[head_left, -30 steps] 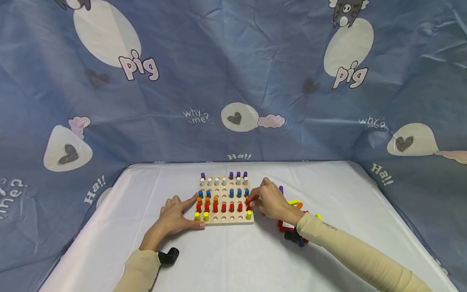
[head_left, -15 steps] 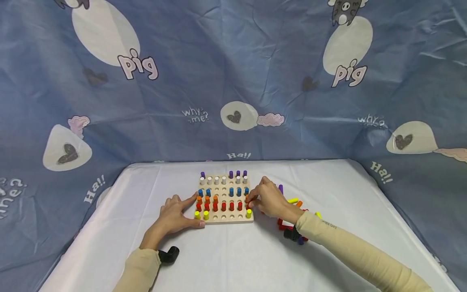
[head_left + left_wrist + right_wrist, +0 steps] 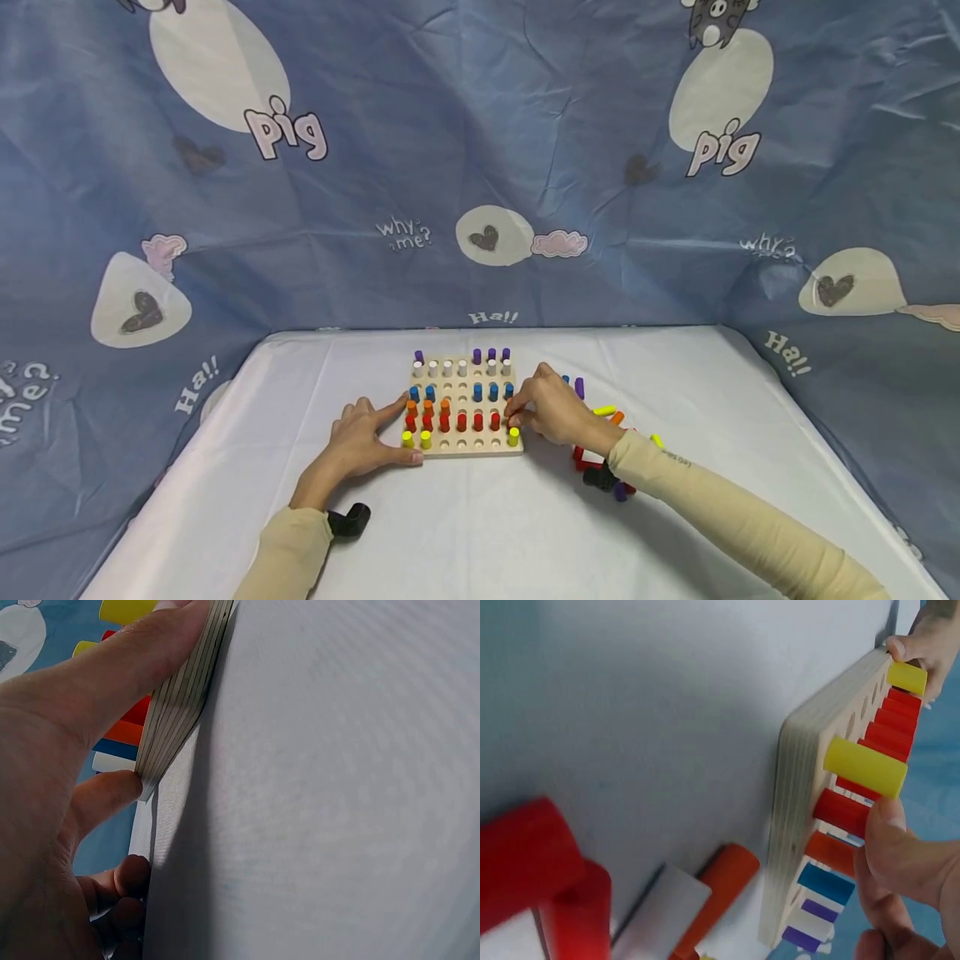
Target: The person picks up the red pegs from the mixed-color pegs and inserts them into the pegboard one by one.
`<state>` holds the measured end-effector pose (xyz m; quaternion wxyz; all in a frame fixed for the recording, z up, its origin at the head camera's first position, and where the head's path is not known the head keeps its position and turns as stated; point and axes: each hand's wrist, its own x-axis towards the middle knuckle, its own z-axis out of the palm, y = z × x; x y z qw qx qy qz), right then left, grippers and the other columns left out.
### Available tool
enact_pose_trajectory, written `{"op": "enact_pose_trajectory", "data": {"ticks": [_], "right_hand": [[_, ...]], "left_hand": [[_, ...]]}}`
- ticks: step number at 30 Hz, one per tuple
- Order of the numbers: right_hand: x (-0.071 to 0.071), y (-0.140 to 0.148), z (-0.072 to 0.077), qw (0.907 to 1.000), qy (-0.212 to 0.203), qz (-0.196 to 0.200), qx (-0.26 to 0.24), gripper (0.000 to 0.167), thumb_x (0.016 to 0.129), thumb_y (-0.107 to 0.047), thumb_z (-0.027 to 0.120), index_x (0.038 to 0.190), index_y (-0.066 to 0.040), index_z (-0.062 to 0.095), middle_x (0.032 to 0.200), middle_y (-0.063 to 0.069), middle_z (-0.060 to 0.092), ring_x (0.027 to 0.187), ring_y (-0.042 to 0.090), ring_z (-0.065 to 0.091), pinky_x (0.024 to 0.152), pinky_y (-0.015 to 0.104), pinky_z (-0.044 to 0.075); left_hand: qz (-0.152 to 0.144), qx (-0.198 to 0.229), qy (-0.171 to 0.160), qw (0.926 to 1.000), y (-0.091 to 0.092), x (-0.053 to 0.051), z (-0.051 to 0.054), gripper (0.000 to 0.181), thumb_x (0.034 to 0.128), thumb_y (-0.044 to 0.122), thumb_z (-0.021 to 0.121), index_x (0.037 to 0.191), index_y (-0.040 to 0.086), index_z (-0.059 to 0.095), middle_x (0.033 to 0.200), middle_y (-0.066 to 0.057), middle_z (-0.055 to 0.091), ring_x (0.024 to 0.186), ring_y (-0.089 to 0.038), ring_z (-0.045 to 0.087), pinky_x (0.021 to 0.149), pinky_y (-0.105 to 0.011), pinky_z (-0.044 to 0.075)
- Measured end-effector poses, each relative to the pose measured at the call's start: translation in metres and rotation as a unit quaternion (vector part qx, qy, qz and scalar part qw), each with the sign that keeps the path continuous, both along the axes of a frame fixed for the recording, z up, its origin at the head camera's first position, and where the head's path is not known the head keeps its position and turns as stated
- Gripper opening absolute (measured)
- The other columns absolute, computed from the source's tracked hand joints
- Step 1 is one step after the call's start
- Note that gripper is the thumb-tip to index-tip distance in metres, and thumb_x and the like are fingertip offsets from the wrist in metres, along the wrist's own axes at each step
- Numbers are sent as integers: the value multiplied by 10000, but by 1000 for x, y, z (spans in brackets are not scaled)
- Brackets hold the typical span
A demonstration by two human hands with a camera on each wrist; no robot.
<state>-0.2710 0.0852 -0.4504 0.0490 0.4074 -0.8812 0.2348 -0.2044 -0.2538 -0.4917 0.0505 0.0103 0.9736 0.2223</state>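
A pale wooden pegboard (image 3: 468, 452) lies on the white table, with coloured pegs standing in rows. My left hand (image 3: 352, 446) spreads thumb and index finger against its left and front edges; in the left wrist view the thumb (image 3: 142, 660) presses on the board's side. At the right end of the red row, my right hand (image 3: 553, 407) pinches a red peg (image 3: 844, 812), which stands in the board between a yellow peg (image 3: 866, 766) and an orange peg (image 3: 831, 853). In the head view the fingers mostly hide that peg.
Right of the board, partly under the right forearm, loose pegs lie in a pile, among them a yellow peg (image 3: 604, 411), an orange peg (image 3: 617, 417) and a purple peg (image 3: 579, 387). A blue patterned cloth (image 3: 480, 167) hangs behind the table.
Both hands stay almost in place. The right fingers have shifted slightly at the red peg, which looked tilted a second ago and now stands in the row. The head view has shifted a little.
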Motion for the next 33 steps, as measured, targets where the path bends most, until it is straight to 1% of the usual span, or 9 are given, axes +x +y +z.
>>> {"op": "enact_pose_trajectory", "data": {"ticks": [3,7,10,14,19,26,28,30,33], "right_hand": [[-1,3,4,9999,-36,111,8,93,845,-145,902,935,-146,879,862,-65,804,833,107,627,814,319,361],[-5,10,7,9993,-19,342,-165,116,852,-105,887,968,-110,876,869,-42,809,810,95,684,812,318,348],[-9,18,7,9991,73,362,-212,115,847,-93,886,960,-111,877,867,-39,809,792,89,690,801,312,336],[-12,28,8,9997,101,215,-110,104,835,-79,893,927,-127,881,863,-43,810,789,102,673,785,310,328],[-12,45,9,9999,-81,49,83,102,831,-46,889,902,-119,880,831,-48,796,809,137,620,761,305,335],[-14,67,4,9994,-120,-208,255,97,824,-42,891,881,-118,876,823,-50,793,817,168,653,767,321,341],[-13,74,2,9985,-249,-347,336,105,826,-46,890,884,-133,877,825,-62,794,846,179,616,770,312,347],[-12,81,0,9980,-239,-398,437,105,824,-56,892,883,-140,875,830,-69,794,850,172,602,776,321,354],[-9,90,-2,9959,-359,-573,600,96,823,-84,901,893,-143,873,840,-66,793,859,165,554,785,321,360]], "left_hand": [[-18,4,13,10000,0,0,0,1156,640,699,921,1618,282,466,964,-81,432,872,-248,341,735,-379,268],[-29,1,5,10000,0,-1,0,1152,643,699,920,1617,282,467,969,-83,437,875,-249,342,736,-379,268],[-23,6,-14,10000,0,-1,1,1152,643,695,922,1615,275,471,971,-86,439,877,-250,345,737,-379,272],[-1,38,-27,10000,0,0,2,1151,643,684,928,1616,272,471,978,-87,439,883,-250,345,742,-380,273],[-17,69,3,10000,-1,0,0,1148,646,682,928,1617,279,468,977,-86,444,879,-249,343,743,-382,274],[-38,39,20,10000,-1,-1,-1,1152,639,692,925,1616,285,469,976,-87,442,878,-249,345,741,-381,272],[-32,30,17,10000,-1,-1,-1,1153,638,692,926,1617,286,468,978,-87,443,879,-249,345,741,-381,272],[-28,26,6,10000,-1,-1,-1,1156,639,694,924,1618,286,465,980,-87,445,880,-249,345,740,-381,273],[-19,12,-13,10000,-2,-1,-1,1159,641,700,921,1620,284,462,989,-87,447,886,-248,346,744,-380,275]]}}
